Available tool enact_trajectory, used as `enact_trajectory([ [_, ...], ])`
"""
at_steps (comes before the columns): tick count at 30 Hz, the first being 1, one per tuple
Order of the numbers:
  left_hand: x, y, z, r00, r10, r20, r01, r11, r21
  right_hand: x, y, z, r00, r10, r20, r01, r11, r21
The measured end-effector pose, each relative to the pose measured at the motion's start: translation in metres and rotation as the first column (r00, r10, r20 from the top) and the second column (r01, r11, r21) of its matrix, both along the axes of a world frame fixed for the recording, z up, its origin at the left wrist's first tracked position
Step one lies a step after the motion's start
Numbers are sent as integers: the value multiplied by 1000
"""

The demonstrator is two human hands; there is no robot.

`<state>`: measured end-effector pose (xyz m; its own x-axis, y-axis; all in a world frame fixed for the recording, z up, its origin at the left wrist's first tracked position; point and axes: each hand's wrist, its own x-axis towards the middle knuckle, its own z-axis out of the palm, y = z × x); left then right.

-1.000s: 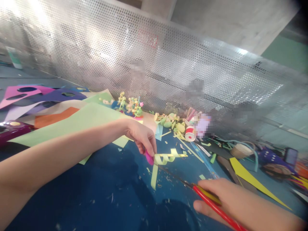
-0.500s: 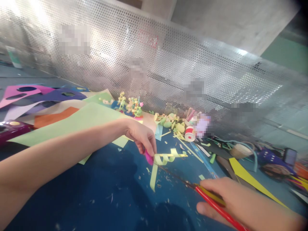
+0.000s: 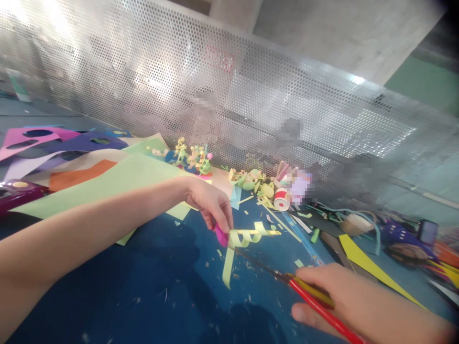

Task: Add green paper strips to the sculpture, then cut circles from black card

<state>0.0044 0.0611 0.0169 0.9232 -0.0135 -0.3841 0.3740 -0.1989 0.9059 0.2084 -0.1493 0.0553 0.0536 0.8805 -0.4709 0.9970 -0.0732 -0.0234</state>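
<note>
My left hand (image 3: pixel 211 203) pinches a paper piece at its magenta end (image 3: pixel 221 235). From there a thin yellow stick (image 3: pixel 270 233) points right, with a pale green paper strip (image 3: pixel 228 265) curled around it and its loose end hanging down. My right hand (image 3: pixel 355 294) grips scissors (image 3: pixel 310 296) with red and yellow handles. Their long blades (image 3: pixel 260 263) reach left and up, the tips close to the magenta end and the top of the hanging strip. I cannot tell whether the tips touch the paper.
Light green paper sheets (image 3: pixel 96 184) lie at the left beside a maroon device (image 3: pixel 21 196). Behind are small paper plants (image 3: pixel 193 155), a red-and-white roll (image 3: pixel 281 199) and a perforated metal screen (image 3: pixel 143 71). Yellow paper (image 3: pixel 376 270) lies right; scraps litter the blue table (image 3: pixel 150 286).
The scissors and my right hand have shifted very slightly left. The blade tips lie a little nearer the magenta end. My left hand stays almost still on the paper piece.
</note>
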Motion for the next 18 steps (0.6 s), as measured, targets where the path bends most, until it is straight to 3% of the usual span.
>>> enact_trajectory([
  [11, 1, -3, 1, 999, 40, -35, -40, 999, -11, 0, -3, 3, 1000, -4, 2, 4, 1000, -11],
  [18, 3, -3, -5, 1000, -6, -1, 6, 1000, 2, 5, -3, 2, 991, 11, -130, -1, 997, 78],
])
